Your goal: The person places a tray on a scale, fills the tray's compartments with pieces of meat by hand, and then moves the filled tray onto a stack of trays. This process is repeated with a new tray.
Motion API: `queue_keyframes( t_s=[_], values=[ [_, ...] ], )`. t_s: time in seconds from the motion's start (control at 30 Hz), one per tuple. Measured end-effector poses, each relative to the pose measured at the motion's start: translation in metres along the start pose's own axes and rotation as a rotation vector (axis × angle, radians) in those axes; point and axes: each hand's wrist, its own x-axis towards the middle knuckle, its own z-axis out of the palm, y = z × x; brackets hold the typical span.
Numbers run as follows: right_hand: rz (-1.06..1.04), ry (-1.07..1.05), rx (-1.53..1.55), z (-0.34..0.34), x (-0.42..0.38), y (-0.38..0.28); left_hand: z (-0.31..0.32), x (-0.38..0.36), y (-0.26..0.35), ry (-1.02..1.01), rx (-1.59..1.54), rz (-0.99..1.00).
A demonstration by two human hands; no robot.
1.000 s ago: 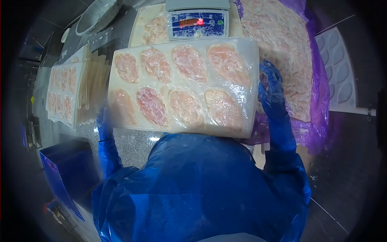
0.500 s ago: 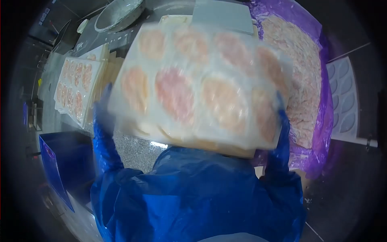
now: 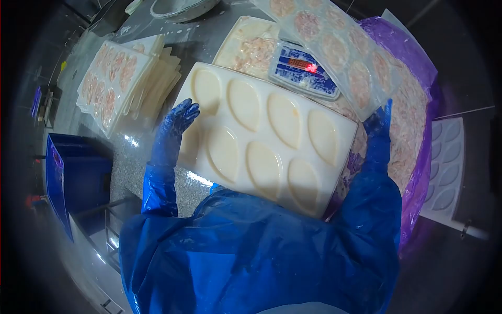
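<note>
A white mould tray [image 3: 264, 131] with several leaf-shaped hollows lies in front of my body. My left hand [image 3: 182, 116], in a blue glove, is over its left edge, fingers apart and holding nothing. On the right, my right hand [image 3: 377, 118] grips the lower corner of a translucent sheet [image 3: 342, 68] bearing several flat oval meat portions. That sheet is tilted above the scale [image 3: 303, 70] and the meat heap; some of my right fingers are hidden behind it.
Stacked sheets with meat portions [image 3: 110, 78] stand at the left, above a blue bin [image 3: 78, 178]. A meat heap [image 3: 410, 110] lies on purple film [image 3: 426, 68] at the right. Beyond are a metal bowl [image 3: 183, 9] and another mould tray [image 3: 444, 162].
The meat sheet has moved up and right off the mould tray, uncovering its hollows and the scale. My left hand has let go of it; my right hand still holds it.
</note>
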Motion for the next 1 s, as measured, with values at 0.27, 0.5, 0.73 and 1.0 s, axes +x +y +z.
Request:
queue_keyframes(
  t_s=[0.27, 0.5, 0.73, 1.0],
  values=[
    [0.062, -0.441, 0.12, -0.038, 0.016, -0.011, 0.077, 0.048, 0.009, -0.09, -0.009, -0.118],
    [-0.138, -0.123, -0.037, 0.05, -0.065, 0.03, 0.225, 0.148, -0.04, -0.451, -0.534, -0.327],
    [0.104, -0.343, 0.265, 0.132, -0.158, 0.1, 0.179, 0.102, 0.014, -0.018, -0.624, 0.114],
    [0.403, -0.856, -0.387, 0.293, -0.179, 0.203, -0.08, 0.049, 0.117, 0.438, -0.34, 0.558]
  ],
)
